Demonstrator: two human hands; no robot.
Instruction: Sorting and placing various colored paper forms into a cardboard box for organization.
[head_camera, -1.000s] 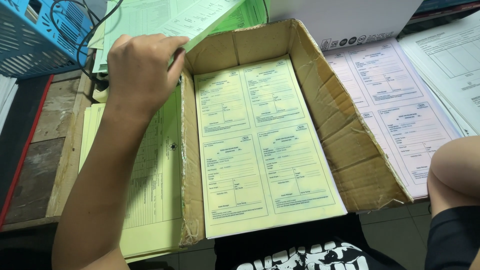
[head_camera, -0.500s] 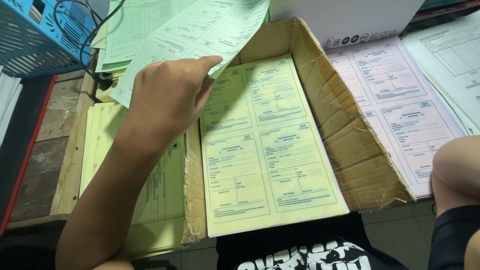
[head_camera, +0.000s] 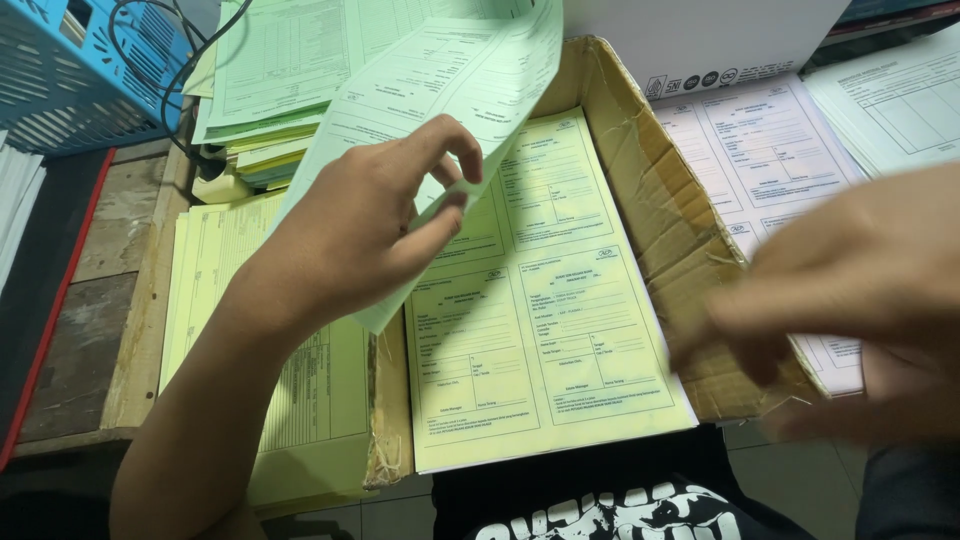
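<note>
My left hand (head_camera: 365, 225) pinches a pale green printed form sheet (head_camera: 450, 90) between thumb and fingers and holds it lifted over the left side of an open cardboard box (head_camera: 650, 190). A stack of yellow forms (head_camera: 540, 330) lies flat inside the box. My right hand (head_camera: 850, 310) hovers blurred over the box's right wall, fingers loosely apart, holding nothing.
A pile of green forms (head_camera: 280, 80) sits at the back left, and yellow forms (head_camera: 215, 260) lie left of the box. Pink forms (head_camera: 770, 150) and white forms (head_camera: 900, 100) lie to the right. A blue plastic basket (head_camera: 70, 70) stands at the far left.
My left hand has carried the green sheet from the back-left pile toward the box. My right hand has come up into view at the right.
</note>
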